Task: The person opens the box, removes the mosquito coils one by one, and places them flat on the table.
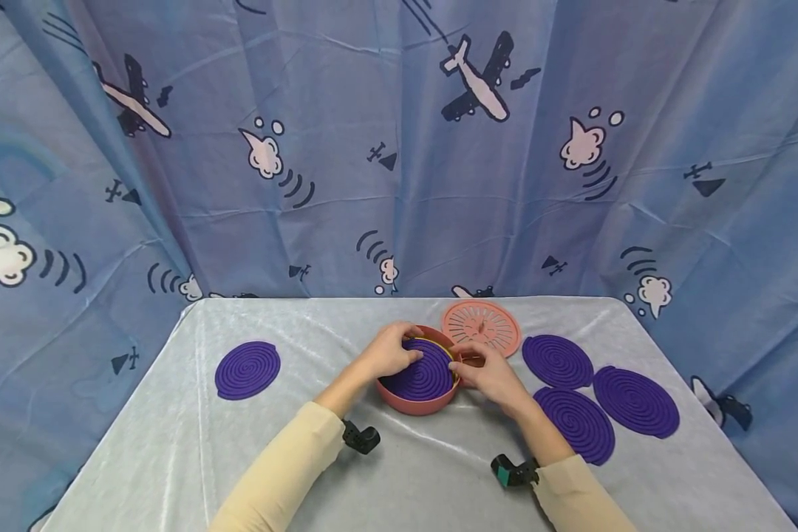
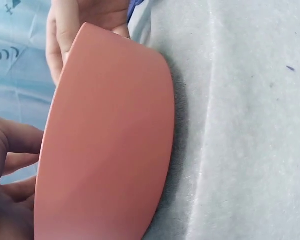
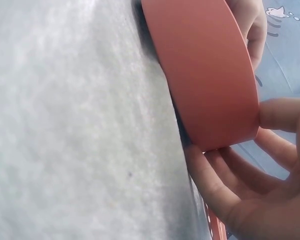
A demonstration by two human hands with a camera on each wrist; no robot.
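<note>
A purple mosquito coil (image 1: 420,378) lies inside a round coral-coloured dish (image 1: 417,406), with a thin yellow edge showing beside it. Reaching over the dish's left side, my left hand (image 1: 394,351) holds the coil, thumb on its top and fingers at its far edge. In the left wrist view the fingertips go behind the dish wall (image 2: 110,130). My right hand (image 1: 490,373) grips the dish at its right side. The right wrist view shows that thumb (image 3: 280,114) at the rim and the other fingers along the outer wall.
A slotted coral lid (image 1: 482,325) lies behind the dish to the right. Three purple coils (image 1: 558,360) lie close together at the right, and one more coil (image 1: 247,369) at the left. A pale cloth (image 1: 292,458) covers the table, with a patterned blue curtain (image 1: 346,148) behind.
</note>
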